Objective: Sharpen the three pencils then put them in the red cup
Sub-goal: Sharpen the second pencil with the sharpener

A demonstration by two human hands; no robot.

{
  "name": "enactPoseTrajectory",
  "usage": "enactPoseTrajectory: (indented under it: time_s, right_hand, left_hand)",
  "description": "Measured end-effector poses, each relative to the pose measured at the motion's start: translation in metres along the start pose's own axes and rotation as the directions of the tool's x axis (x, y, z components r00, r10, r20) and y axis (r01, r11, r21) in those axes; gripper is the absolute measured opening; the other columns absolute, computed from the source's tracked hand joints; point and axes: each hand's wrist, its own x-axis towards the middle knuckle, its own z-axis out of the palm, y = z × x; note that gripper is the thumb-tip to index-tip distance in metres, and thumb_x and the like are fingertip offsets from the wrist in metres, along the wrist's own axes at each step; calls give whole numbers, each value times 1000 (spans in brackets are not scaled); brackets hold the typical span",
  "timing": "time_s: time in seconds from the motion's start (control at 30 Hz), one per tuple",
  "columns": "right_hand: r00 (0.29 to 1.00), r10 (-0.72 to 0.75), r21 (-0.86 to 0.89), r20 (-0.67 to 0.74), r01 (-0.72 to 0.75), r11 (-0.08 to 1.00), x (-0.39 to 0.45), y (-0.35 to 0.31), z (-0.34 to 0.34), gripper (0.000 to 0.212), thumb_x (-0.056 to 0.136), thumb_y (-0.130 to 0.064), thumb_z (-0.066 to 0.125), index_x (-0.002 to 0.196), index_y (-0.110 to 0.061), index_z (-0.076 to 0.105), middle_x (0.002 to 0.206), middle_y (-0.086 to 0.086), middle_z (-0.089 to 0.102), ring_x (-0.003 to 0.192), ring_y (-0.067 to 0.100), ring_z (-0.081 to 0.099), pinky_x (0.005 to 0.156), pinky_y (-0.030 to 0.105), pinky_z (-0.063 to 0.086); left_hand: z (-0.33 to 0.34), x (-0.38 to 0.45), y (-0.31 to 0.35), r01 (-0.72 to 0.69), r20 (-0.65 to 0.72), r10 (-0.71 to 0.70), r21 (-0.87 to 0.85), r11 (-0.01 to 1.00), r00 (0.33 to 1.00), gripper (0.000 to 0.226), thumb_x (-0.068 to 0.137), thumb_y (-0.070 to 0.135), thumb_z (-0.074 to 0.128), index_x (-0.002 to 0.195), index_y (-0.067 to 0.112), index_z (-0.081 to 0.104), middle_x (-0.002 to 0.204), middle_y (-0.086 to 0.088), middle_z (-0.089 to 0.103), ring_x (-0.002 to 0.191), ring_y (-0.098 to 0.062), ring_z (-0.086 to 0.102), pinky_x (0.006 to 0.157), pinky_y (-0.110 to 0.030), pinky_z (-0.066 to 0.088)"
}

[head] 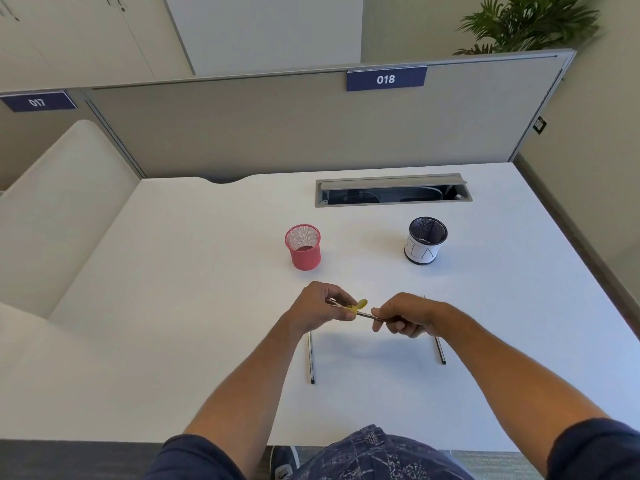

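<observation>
My left hand (320,306) pinches a small yellow sharpener (358,305) above the white desk. My right hand (405,315) grips a dark pencil (367,315) whose tip points into the sharpener. Two more dark pencils lie on the desk: one (310,358) below my left wrist, the other (440,349) partly hidden under my right hand. The red mesh cup (303,247) stands upright and holds nothing, a little beyond my left hand.
A black mesh cup with a white paper label (425,240) stands to the right of the red cup. A grey cable slot (393,190) is open at the back of the white desk (207,289). A grey partition rises behind it.
</observation>
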Motion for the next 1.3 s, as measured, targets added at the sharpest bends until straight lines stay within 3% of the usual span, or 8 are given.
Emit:
enactPoseTrajectory:
  time_s: [0.23,0.33,0.47,0.6,0.73,0.93,1.13,1.3]
  right_hand:
    - [883,-407,-305,-233,330,893,1,-3,6,11,88,-26,77,98,-23,74,79,-2,73,53,8,50,54,27,43]
    - [678,-628,-703,-383,227,674,8,5,14,13,89,-45,71,101,-42,75,90,-20,66,72,-1,55,67,32,52]
    - [294,-932,-909,-211,292,298,14,17,26,12,88,-24,77,100,-24,75,87,-11,67,72,15,64,50,29,49]
    - [132,-985,-966,-113,218,140,15,15,26,6,92,-24,72,91,-19,75,77,-6,66,61,20,56,48,28,39]
    - [216,-945,-937,-244,197,287,14,13,25,12,91,-35,68,86,-28,76,72,-10,68,60,18,62,44,28,43]
    - [718,-457,-552,-526,121,825,6,-1,28,14,86,-51,68,83,-40,76,69,-18,68,67,7,59,65,32,50]
    - [889,-308,-196,-340,253,947,-5,-9,21,25,91,-35,73,77,-17,82,52,-3,51,51,12,37,50,23,29]
    - [990,-98,16,-101,100,995,-2,-3,12,34,98,-40,62,90,-12,80,61,2,41,54,16,22,51,25,15]
  left_hand:
    - [-4,-6,-4,89,-52,-97,-141,986,994,15,87,23,80,93,9,81,80,-12,76,62,-14,57,60,-23,47]
    - [-4,-8,-4,152,-67,-169,-207,967,983,29,94,33,73,90,5,80,73,-13,71,53,-16,47,55,-24,39]
    - [-7,-7,-4,246,-9,-267,-352,903,964,35,95,39,71,78,10,80,67,-15,62,48,-17,39,53,-26,35]
    - [-7,-7,-5,273,43,-282,-423,864,958,32,94,35,73,83,6,79,70,-18,63,50,-17,41,54,-25,39]
    - [-7,-6,-5,177,21,-183,-377,909,983,23,91,24,76,93,1,79,81,-21,70,63,-20,51,60,-24,44]
    - [-4,-5,-1,85,-48,-99,-233,969,994,19,83,9,82,100,0,79,80,-11,73,66,-10,60,62,-19,47]
    - [-1,-4,-3,49,-68,-59,-151,987,996,24,75,3,87,98,6,81,87,-11,78,76,-12,68,77,-23,54]
    - [-2,-1,4,17,-21,-19,-72,997,1000,28,70,-2,88,96,6,81,80,-2,75,72,-12,63,74,-21,52]
